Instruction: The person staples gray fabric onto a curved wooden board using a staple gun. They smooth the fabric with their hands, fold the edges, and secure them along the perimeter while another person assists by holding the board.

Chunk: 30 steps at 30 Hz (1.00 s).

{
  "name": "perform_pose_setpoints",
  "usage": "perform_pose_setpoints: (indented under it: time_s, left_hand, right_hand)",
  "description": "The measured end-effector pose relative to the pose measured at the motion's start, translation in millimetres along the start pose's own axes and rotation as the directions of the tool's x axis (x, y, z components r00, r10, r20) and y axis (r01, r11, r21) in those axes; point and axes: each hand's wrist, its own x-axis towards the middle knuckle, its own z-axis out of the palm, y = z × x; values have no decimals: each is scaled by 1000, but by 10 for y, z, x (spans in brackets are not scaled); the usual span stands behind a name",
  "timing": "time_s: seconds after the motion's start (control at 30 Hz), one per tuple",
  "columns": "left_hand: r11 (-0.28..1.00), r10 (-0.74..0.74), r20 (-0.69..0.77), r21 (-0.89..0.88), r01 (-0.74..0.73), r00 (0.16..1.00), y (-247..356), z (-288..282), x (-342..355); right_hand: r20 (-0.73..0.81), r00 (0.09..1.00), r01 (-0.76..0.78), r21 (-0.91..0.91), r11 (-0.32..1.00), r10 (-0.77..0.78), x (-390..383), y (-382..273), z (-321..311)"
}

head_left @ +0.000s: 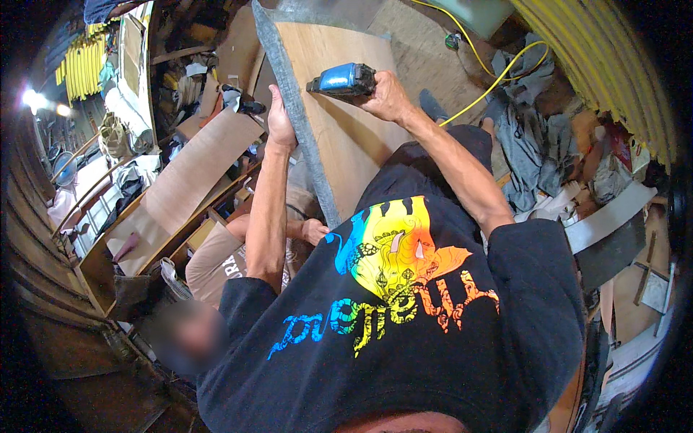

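blue tool point(345, 79) clamped by right grip point(388, 97); left grip point(282, 124), closure unclear, at left edge of board point(346, 50), could be struck if tool slips.

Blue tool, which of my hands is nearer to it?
Right. Your right hand holds the blue tool; your left hand is apart from it, to its left, at the grey edge of the board.

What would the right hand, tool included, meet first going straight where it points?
The blue tool in the right hand would likely meet the grey edge strip of the wooden panel, though depth is unclear.
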Motion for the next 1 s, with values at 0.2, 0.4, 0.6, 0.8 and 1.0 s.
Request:
perform_pose_setpoints:
  time_s: [0.2,0.4,0.6,0.8,1.0]
  left_hand:
    - [851,346,-133,460,-252,929,188,822,-33]
    - [310,423,127,910,-275,897,345,929,-200]
    - [283,411,156,914,-289,898,347,866,-211]
    - [366,395,65,904,-222,916,395,1012,-228]
    - [338,431,58,915,-221,901,413,1083,-245]
  right_hand:
    - [-23,999,34,-46,998,-35,43,-100,-98]
    - [14,988,155,-120,981,-154,182,-84,-235]
    - [-42,935,349,-55,935,-352,326,-322,-405]
    - [29,928,372,-124,920,-371,455,-388,-324]
    - [20,937,351,-71,934,-350,419,-405,-324]
